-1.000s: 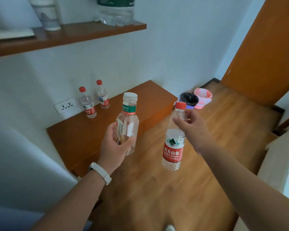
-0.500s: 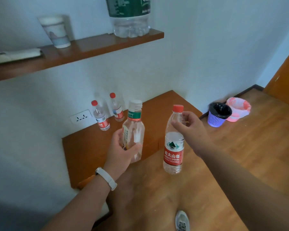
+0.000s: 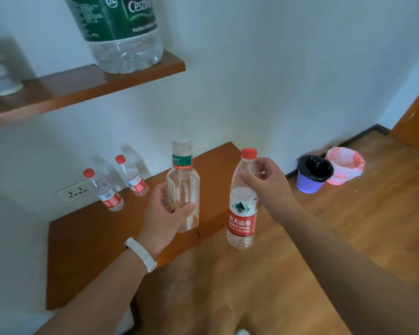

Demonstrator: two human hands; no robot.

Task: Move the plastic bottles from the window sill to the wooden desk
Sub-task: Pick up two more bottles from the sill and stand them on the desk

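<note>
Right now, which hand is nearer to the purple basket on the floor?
Right. The right hand, pinching the red-capped bottle by its neck, is to the left of the purple basket; the left hand, gripping the green-labelled bottle, is farther left, by the wooden desk.

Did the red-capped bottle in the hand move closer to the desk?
Yes. The red-capped bottle came closer to the desk and now overlaps its front edge.

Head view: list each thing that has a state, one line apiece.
Green-label bottle: capped, upright, gripped by left hand.
Red-label bottle: capped, upright, pinched near its neck by right hand.
Small bottle by the socket: capped, standing on the desk.
Second small bottle: capped, standing on the desk.
Purple bin: upright, lined with a black bag.
</note>
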